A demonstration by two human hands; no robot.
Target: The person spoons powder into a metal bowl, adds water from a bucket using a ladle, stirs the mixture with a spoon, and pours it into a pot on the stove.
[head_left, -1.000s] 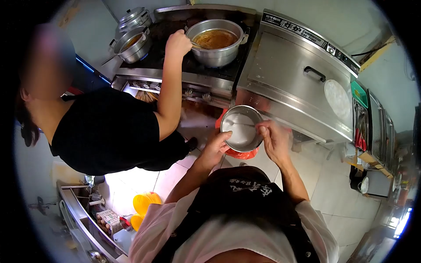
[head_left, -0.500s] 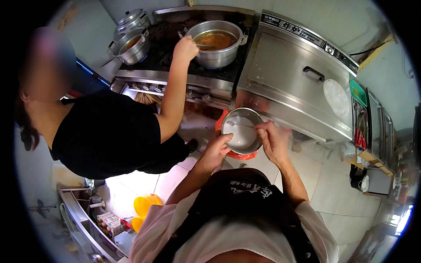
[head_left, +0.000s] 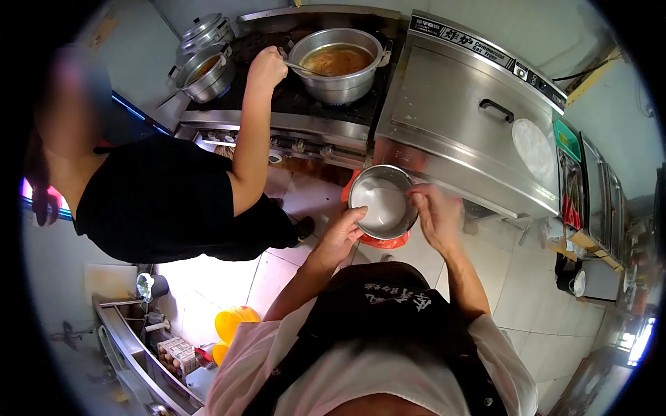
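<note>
My left hand (head_left: 341, 230) grips a round steel bowl (head_left: 356, 175) by its near left side, thumb over the rim. White liquid (head_left: 380, 208) fills the bottom of the bowl. At the right rim, my right hand (head_left: 437, 213) is closed around a thin utensil that reaches into the liquid. Its far end looks like a spoon, but blur and the liquid hide most of it. Something red-orange (head_left: 388, 242), like a plastic bag, shows beneath the bowl.
To the left, a co-worker's hand (head_left: 268, 68) holds a long-handled utensil in a large pot (head_left: 340, 89) of brown liquid on the stove (head_left: 305, 125). A smaller pot (head_left: 208, 87) stands left of it. Ahead right is a gas fryer (head_left: 444, 90) with its lid down. Yellow containers (head_left: 232, 322) lie lower left.
The co-worker's hand and arm have moved left, showing more of the utensil's handle. My right hand has shifted slightly at the bowl's rim. My left hand keeps its grip.
</note>
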